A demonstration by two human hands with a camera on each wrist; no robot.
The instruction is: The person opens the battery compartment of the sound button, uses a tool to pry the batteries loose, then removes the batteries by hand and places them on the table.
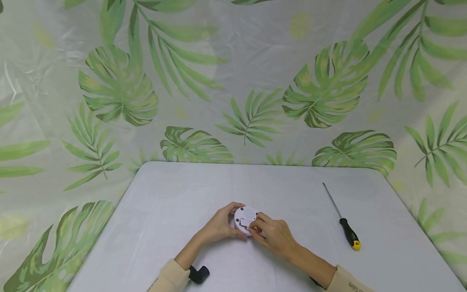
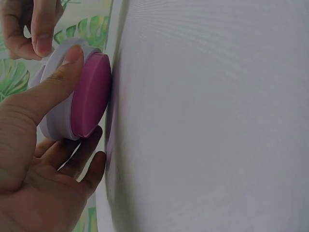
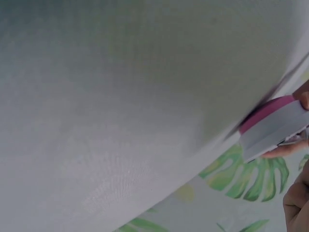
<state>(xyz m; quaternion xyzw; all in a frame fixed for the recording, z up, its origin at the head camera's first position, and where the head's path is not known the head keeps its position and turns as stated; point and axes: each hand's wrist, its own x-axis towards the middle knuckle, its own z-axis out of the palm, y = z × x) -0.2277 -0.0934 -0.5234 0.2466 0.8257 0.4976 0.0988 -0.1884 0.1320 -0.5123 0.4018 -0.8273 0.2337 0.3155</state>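
My left hand (image 1: 222, 223) holds a round sound button (image 1: 249, 212) by its rim, thumb on one side and fingers on the other. Its white underside faces up in the head view, with speaker holes, small dark feet and a battery compartment. In the left wrist view the pink dome (image 2: 91, 94) points toward the table. My right hand (image 1: 275, 235) has its fingers curled at the battery cover (image 1: 245, 222), pinching at its near edge. The fingertips hide part of the compartment.
A screwdriver (image 1: 349, 233) with a black and yellow handle lies on the right of the white table (image 1: 292, 186), its shaft pointing away. A black object (image 1: 200, 275) sits beside the left sleeve. A leaf-print sheet (image 1: 255, 73) hangs behind the table.
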